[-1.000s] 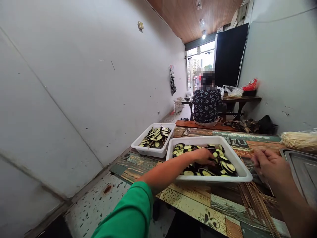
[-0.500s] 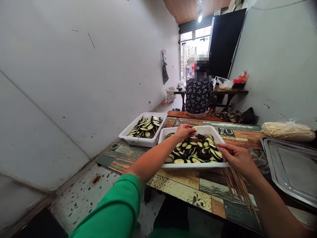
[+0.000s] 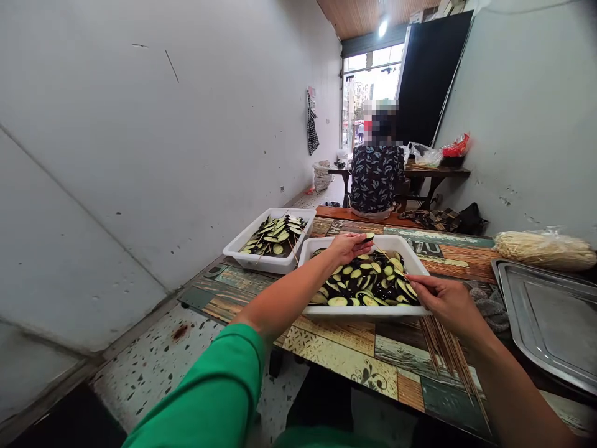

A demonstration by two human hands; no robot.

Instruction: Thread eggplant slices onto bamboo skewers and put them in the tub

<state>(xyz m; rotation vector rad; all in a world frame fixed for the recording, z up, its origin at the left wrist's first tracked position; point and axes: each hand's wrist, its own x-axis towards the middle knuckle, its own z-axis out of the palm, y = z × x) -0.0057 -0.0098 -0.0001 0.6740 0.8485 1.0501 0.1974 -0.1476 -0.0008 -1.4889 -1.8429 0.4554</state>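
Observation:
Over the far side of a white tub (image 3: 364, 310), my left hand (image 3: 346, 247) pinches an eggplant slice (image 3: 369, 237). My right hand (image 3: 443, 298) is closed round a thin wooden skewer (image 3: 385, 254) above the tub's right side. The skewer slants up to the left, its tip close to the pinched slice; whether it pierces the slice I cannot tell. Many loose eggplant slices (image 3: 357, 283) with dark skin and pale green flesh lie in liquid in the tub. Below my right hand, a bundle of bare skewers (image 3: 450, 351) lies at the table's front edge.
A second white tub (image 3: 265, 264) at the left holds skewered eggplant slices (image 3: 275, 236). Metal trays (image 3: 555, 317) and a bag of enoki mushrooms (image 3: 543, 247) are on the right. A person (image 3: 377, 177) sits beyond the table, facing away.
The slice in my left hand has tilted, and the skewer's tip is now near it. My right hand has shifted slightly left. The camera view has moved a little.

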